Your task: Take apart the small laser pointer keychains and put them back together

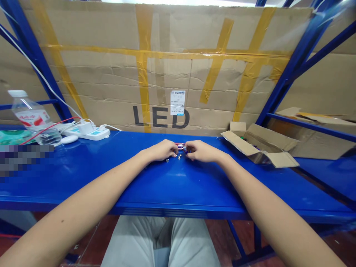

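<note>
My left hand rests on the blue table with its fingers curled and pressed together; what they pinch, if anything, is too small to make out. Opposite it, my right hand has thumb and fingers closed around a small blue-purple piece, mostly covered by the fingers. Several slim red and silver rod-like items lie just beyond and between the hands. On the tabletop between my fingertips sit a few tiny shiny metal pieces. Another tiny metal piece lies just below my left hand.
An open cardboard box stands to the right. At the left are a clear water bottle, a white power strip with cables and a white oval object. A large taped carton marked LED walls off the back.
</note>
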The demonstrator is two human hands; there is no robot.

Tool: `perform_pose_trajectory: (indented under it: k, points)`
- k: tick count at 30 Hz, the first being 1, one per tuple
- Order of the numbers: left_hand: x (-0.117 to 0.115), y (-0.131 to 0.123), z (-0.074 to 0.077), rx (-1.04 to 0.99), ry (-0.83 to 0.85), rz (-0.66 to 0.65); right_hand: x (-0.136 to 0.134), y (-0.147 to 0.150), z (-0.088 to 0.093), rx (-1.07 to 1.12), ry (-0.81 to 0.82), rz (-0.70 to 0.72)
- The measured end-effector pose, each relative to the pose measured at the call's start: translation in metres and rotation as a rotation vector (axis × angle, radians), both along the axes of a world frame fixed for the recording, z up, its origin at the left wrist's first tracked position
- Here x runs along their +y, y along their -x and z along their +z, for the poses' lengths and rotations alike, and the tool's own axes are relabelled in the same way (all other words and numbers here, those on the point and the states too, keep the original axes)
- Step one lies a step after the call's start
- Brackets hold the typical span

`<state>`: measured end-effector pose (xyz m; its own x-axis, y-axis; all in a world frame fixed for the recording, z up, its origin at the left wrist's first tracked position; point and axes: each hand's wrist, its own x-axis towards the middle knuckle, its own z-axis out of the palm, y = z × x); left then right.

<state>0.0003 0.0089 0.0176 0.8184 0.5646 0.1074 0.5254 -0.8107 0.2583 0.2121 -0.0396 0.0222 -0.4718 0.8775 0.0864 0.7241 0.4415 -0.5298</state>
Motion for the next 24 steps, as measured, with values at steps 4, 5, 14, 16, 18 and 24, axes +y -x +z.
perform_pose_trajectory:
  k: [4,5,14,16,18,24]
  points:
    - [0.0019,0.0006,-0.0023,-0.017,-0.015,-0.018,-0.0003,0.0002,-0.0003,-0.010,-0.003,-0.008]
    - [0.0020,0.0006,-0.0029,-0.027,-0.014,-0.024,-0.0005,0.0005,0.0000,-0.012,-0.001,-0.012]
    - [0.0011,-0.0014,-0.0080,-0.082,0.111,0.082,-0.0015,0.0019,0.0005,-0.018,0.005,-0.001]
    - [0.0022,-0.0024,-0.0085,-0.092,0.155,0.090,-0.0015,0.0017,0.0003,-0.016,0.003,0.001]
    - [0.0022,-0.0034,-0.0083,-0.091,0.161,0.090,-0.0016,0.0015,0.0003,-0.015,0.005,0.000]
    - [-0.0070,-0.0051,-0.0062,-0.024,-0.019,0.129,-0.0016,0.0024,0.0005,-0.008,0.010,0.002]
